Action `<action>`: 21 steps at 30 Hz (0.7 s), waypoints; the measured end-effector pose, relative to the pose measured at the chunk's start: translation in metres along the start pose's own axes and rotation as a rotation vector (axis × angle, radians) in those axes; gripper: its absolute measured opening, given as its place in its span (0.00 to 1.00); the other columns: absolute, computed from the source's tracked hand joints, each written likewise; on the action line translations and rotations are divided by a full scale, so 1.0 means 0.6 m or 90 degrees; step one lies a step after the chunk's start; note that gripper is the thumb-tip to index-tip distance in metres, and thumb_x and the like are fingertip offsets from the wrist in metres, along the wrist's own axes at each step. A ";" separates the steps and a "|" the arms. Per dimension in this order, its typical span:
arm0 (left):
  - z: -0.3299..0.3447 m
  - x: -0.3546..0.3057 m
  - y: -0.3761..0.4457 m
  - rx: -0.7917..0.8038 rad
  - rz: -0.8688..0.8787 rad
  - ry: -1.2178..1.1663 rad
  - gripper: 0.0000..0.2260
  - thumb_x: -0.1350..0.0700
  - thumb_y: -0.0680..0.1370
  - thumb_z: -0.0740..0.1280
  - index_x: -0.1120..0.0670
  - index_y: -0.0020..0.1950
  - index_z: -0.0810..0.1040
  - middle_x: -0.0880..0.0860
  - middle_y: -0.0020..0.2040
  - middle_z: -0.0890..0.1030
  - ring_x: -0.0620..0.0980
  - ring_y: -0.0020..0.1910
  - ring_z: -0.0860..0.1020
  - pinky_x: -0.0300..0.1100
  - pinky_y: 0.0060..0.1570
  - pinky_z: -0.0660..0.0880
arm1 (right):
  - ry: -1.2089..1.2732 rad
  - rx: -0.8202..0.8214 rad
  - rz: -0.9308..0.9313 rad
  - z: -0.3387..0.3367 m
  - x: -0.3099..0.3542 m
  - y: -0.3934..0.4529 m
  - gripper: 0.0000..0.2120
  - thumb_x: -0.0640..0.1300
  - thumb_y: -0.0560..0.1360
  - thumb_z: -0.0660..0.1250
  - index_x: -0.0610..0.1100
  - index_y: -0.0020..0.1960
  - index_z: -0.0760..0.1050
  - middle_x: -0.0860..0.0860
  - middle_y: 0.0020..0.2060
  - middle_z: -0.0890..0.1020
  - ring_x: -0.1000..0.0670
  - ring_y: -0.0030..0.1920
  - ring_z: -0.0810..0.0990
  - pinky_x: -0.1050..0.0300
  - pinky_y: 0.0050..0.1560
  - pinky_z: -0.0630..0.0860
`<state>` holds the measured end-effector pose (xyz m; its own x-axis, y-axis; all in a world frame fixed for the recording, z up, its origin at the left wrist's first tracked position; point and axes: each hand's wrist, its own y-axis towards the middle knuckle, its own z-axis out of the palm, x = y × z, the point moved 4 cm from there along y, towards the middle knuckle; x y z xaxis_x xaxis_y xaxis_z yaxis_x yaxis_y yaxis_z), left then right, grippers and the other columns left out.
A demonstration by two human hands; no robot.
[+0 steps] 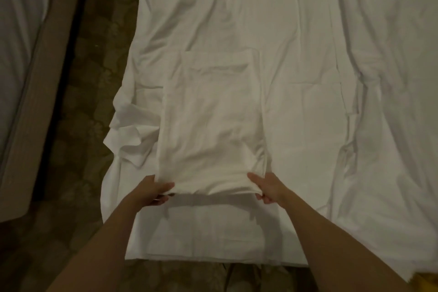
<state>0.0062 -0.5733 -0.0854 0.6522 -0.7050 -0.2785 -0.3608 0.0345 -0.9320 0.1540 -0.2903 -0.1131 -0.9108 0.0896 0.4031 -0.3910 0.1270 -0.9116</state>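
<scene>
Folded cloth (213,125): white and oblong, lying lengthways on the left half of the bed. Its near edge is raised off the bedding between both hands, and its far end lies flat.
Flat layer (201,239): a smooth white rectangle of fabric at the bed's near edge, below the hands and just under the raised edge.
Shadow (208,201): a dark band falls on the flat layer right below the lifted edge, so the two are apart there.
Left hand (155,191): pinches the near left corner of the folded cloth, with the thumb on top and the fingers curled underneath.
Right hand (269,188): pinches the near right corner, with one digit stretched along the top of the cloth and the other fingers curled below the edge.
Cloth body: sags slightly between the two hands, with soft creases running away from them. The left side edge is straight and the far corners are square.
Bed sheet (308,54): white and rumpled, it covers the whole bed, is bunched into folds just left of the folded cloth and has long wrinkles on the right.
Carpet (90,102): dark and patterned, it fills the gap left of the bed.
Second bed (16,42): along the left margin, well apart from the hands, with pale bedding and a brownish side.
</scene>
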 end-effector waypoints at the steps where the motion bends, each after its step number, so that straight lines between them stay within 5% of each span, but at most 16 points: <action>1: 0.003 0.001 0.006 -0.030 -0.009 0.022 0.18 0.61 0.75 0.71 0.64 0.63 0.72 0.58 0.43 0.81 0.49 0.32 0.80 0.40 0.33 0.78 | -0.089 -0.011 0.011 0.000 -0.002 0.005 0.21 0.54 0.80 0.60 0.41 0.34 0.70 0.50 0.19 0.74 0.52 0.19 0.68 0.63 0.22 0.65; 3: 0.008 -0.011 0.015 -0.082 -0.011 0.092 0.25 0.60 0.74 0.72 0.62 0.68 0.68 0.58 0.53 0.77 0.56 0.47 0.78 0.47 0.43 0.76 | -0.257 -0.054 0.020 -0.014 0.008 0.015 0.21 0.58 0.79 0.60 0.42 0.38 0.71 0.49 0.26 0.78 0.52 0.24 0.76 0.62 0.30 0.72; 5: 0.004 -0.040 0.020 -0.136 0.023 0.175 0.32 0.57 0.73 0.73 0.61 0.71 0.61 0.60 0.64 0.72 0.61 0.60 0.73 0.51 0.52 0.73 | -0.346 -0.198 -0.027 -0.051 0.048 0.025 0.21 0.62 0.76 0.62 0.42 0.45 0.75 0.45 0.38 0.81 0.44 0.41 0.82 0.57 0.43 0.73; 8: -0.003 -0.097 0.021 -0.259 0.178 0.188 0.36 0.56 0.72 0.74 0.62 0.73 0.59 0.62 0.70 0.68 0.61 0.67 0.69 0.51 0.63 0.67 | -0.229 -0.381 -0.149 -0.109 0.152 0.038 0.20 0.57 0.76 0.64 0.41 0.54 0.76 0.42 0.52 0.81 0.42 0.54 0.79 0.54 0.51 0.71; 12: 0.023 -0.152 0.025 -0.425 0.343 0.265 0.35 0.50 0.74 0.71 0.57 0.76 0.58 0.58 0.75 0.61 0.58 0.73 0.60 0.52 0.72 0.57 | -0.128 -0.379 -0.269 -0.148 0.295 0.081 0.21 0.53 0.77 0.64 0.39 0.63 0.72 0.43 0.59 0.79 0.43 0.59 0.77 0.53 0.58 0.70; 15: 0.090 -0.185 0.045 -0.427 0.383 0.411 0.32 0.41 0.78 0.55 0.50 0.79 0.50 0.53 0.79 0.48 0.54 0.78 0.48 0.58 0.73 0.50 | -0.103 -0.342 -0.263 -0.160 0.366 0.126 0.29 0.56 0.77 0.63 0.38 0.70 0.65 0.43 0.65 0.74 0.43 0.64 0.74 0.51 0.62 0.70; 17: 0.146 -0.213 0.060 -0.418 0.421 0.468 0.32 0.38 0.76 0.46 0.48 0.79 0.51 0.52 0.79 0.50 0.54 0.78 0.50 0.64 0.70 0.51 | -0.105 -0.327 -0.229 -0.166 0.398 0.162 0.32 0.57 0.77 0.63 0.37 0.72 0.61 0.42 0.68 0.71 0.41 0.66 0.72 0.51 0.63 0.69; 21: 0.245 -0.265 0.098 -0.360 0.483 0.553 0.29 0.41 0.78 0.47 0.49 0.78 0.53 0.51 0.79 0.53 0.53 0.77 0.53 0.69 0.68 0.50 | -0.133 -0.400 -0.316 -0.170 0.430 0.202 0.19 0.48 0.78 0.64 0.40 0.64 0.68 0.43 0.60 0.77 0.42 0.59 0.77 0.50 0.59 0.72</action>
<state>-0.0207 -0.3553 -0.1298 -0.4087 -0.8769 -0.2530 -0.8200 0.4745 -0.3201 -0.1150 -0.1509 -0.1111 -0.6821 -0.3002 0.6668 -0.6637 0.6370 -0.3921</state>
